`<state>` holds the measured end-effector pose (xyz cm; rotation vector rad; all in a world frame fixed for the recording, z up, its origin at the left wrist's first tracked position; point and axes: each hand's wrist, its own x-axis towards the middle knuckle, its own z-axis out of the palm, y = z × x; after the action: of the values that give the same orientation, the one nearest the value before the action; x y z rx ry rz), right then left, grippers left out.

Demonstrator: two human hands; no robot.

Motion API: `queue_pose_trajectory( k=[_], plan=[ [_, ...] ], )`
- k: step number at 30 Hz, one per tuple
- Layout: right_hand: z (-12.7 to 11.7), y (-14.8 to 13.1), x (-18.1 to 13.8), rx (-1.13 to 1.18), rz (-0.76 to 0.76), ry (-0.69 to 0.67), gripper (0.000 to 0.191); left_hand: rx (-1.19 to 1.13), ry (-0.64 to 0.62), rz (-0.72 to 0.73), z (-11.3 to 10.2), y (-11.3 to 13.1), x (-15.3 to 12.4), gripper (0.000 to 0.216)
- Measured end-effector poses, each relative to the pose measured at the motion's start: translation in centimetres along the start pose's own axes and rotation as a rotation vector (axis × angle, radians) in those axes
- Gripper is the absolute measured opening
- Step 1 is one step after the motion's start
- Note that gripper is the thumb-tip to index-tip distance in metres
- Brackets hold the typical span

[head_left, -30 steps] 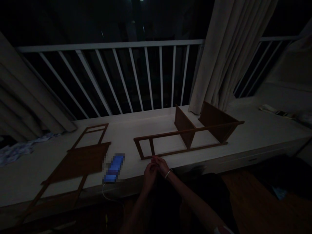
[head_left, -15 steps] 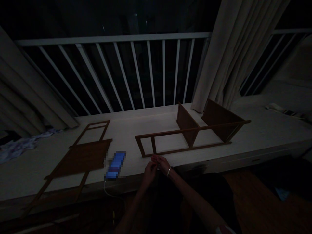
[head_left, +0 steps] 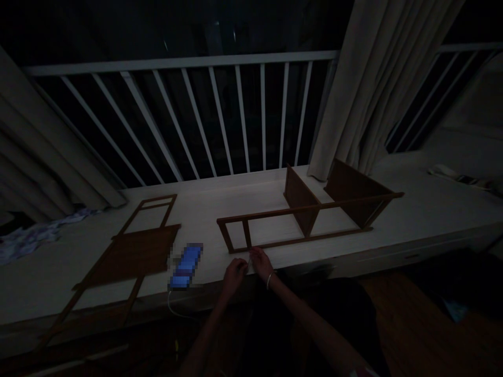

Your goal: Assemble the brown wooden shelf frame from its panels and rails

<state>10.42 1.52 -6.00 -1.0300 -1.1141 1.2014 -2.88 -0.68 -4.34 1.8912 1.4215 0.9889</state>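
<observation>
The scene is very dark. My left hand (head_left: 234,273) and my right hand (head_left: 260,262) meet at the front edge of a pale ledge (head_left: 236,201), fingers curled together around something small that I cannot make out. A bangle sits on my right wrist. Just beyond my hands lies a partly built brown wooden frame (head_left: 302,214) with two upright panels. A lit blue phone (head_left: 185,266) with a cable lies to the left of my hands.
A flat wooden panel with frame legs (head_left: 129,254) lies at the left of the ledge. White railing bars (head_left: 220,120) stand behind it. Curtains (head_left: 377,84) hang at right and left. Crumpled cloth (head_left: 31,235) is at far left. Dark wooden floor (head_left: 412,330) lies below.
Both hands have moved slightly forward onto the ledge edge, nearer the frame's lower rail, staying close together. The view has shifted a little.
</observation>
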Motion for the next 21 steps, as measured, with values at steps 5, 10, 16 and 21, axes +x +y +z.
queue_pose_trajectory(
  k=[5, 10, 16, 21],
  plan=[
    [-0.1, -0.3, -0.6, -0.384, -0.101, -0.064, 0.033, 0.062, 0.002, 0.026, -1.3, -0.3, -0.2, 0.020],
    [0.3, -0.9, -1.1, -0.565, -0.104, -0.110, 0.035, 0.026, 0.049, -0.019, -0.4, -0.4, -0.1, 0.019],
    [0.2, -1.2, -1.4, -0.634, -0.135, -0.141, 0.023, -0.001, 0.033, -0.009, 0.0, 0.0, 0.4, 0.020],
    [0.4, -1.6, -1.7, -0.577, -0.197, -0.152, 0.020, 0.062, 0.036, 0.036, -1.5, 1.0, 0.5, 0.017]
  ],
)
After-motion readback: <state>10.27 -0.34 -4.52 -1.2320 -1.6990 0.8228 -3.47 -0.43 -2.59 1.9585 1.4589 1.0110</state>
